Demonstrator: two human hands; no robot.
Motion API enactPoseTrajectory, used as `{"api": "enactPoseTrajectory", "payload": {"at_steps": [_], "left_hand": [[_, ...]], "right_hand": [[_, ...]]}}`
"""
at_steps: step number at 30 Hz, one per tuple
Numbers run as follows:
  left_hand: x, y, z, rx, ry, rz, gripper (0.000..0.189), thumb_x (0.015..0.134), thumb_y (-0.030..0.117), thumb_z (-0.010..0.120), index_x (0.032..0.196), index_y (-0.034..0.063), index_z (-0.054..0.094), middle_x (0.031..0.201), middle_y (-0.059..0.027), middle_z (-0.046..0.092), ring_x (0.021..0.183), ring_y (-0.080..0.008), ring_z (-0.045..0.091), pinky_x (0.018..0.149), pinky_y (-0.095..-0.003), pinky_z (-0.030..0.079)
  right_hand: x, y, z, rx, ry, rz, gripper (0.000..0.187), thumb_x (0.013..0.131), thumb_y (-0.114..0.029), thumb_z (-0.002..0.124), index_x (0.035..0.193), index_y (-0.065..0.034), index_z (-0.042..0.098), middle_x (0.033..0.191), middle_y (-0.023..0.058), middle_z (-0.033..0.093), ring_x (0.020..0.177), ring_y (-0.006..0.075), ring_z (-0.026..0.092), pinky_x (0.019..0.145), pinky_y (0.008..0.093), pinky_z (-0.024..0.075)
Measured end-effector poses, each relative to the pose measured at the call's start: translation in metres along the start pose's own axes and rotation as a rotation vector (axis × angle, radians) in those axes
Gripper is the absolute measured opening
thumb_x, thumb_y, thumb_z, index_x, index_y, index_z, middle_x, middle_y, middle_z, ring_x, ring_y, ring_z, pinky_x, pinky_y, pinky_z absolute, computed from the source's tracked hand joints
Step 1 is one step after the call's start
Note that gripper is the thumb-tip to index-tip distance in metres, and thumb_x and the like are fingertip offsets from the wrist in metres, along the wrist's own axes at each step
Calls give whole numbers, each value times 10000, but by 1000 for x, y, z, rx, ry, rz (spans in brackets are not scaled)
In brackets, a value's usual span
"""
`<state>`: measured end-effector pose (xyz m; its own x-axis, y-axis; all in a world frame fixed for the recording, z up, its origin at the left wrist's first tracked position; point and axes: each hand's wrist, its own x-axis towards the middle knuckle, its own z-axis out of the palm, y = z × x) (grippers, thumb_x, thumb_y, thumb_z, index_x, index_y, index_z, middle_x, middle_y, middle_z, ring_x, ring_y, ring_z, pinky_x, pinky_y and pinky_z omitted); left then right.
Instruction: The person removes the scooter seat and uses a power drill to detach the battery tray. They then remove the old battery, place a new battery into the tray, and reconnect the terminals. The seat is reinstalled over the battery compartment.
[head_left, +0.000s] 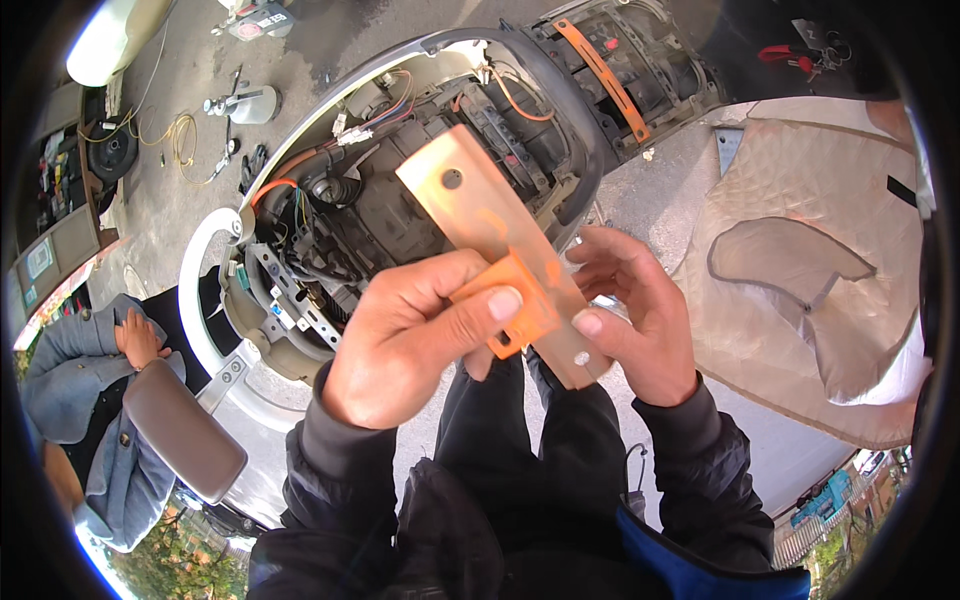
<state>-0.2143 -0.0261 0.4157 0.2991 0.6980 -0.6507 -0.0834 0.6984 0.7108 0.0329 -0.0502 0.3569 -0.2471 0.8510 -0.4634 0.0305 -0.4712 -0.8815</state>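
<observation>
My left hand (420, 330) pinches a small orange metal bracket (525, 307) between thumb and fingers, flat against a long metal strap plate (480, 195). That plate has a round hole near each end and worn orange paint. It slants across the view above the opened body of an electric scooter (382, 195). My right hand (634, 315) is at the plate's lower right edge, fingers curled and apart. Its thumb tip overlaps the edge; whether it presses there cannot be told. Below the plate, the scooter's wiring, frame and shock absorber (337, 187) lie exposed.
An orange slotted strap (604, 79) crosses the battery bay. A white grab rail (199, 277) carries a brown backrest pad (184, 431) at left. Beside it sits a person in a grey jacket (67, 390). A quilted cover (757, 345) drapes right; keys (814, 60) lie upper right.
</observation>
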Motion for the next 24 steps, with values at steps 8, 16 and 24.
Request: {"api": "enactPoseTrajectory", "payload": {"at_steps": [8,16,24], "left_hand": [[22,-195,101,-199,-72,-272,298,1055,333,736,982,44,723,779,18,617,657,-49,536,585,-231,400],[101,-413,81,-297,240,-419,88,1017,71,635,1062,16,687,931,-63,679,813,-147,624,758,-295,536],[176,-495,47,-277,186,-459,408,1053,112,599,1437,-25,600,1431,-99,628,1317,-197,585,1160,-384,446]], "right_hand": [[-124,104,-71,347,-59,453,477,1062,-139,600,1503,32,534,1343,110,695,1219,189,664,1061,366,521],[-136,351,-80,43,315,763,446,1006,-81,584,1436,34,611,1121,102,722,997,175,689,850,372,567],[-71,500,-79,-315,163,649,575,985,-109,621,1520,73,517,1096,209,751,946,231,706,836,377,560]]}}
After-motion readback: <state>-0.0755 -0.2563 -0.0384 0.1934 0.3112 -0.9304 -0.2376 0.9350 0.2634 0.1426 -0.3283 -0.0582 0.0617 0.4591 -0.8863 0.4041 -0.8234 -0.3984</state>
